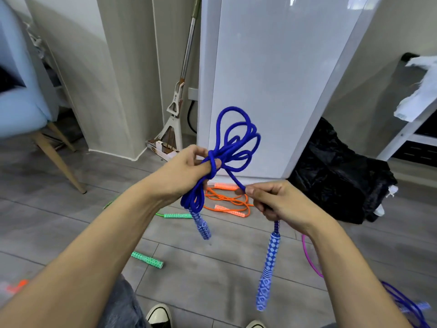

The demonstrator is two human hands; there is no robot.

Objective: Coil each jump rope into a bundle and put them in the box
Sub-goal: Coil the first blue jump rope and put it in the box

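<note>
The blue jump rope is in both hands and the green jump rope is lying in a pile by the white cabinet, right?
Not quite. The head view shows the pile by the white cabinet is the orange jump rope, not green. The blue jump rope is indeed in both the left hand and the right hand.

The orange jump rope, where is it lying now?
In the head view, the orange jump rope lies loosely on the floor at the centre, before the white cabinet, behind the blue jump rope.

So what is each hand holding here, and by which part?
Both hold the blue jump rope. The left hand grips the gathered loops at their waist; the right hand pinches the free cord just above its dangling handle.
</note>
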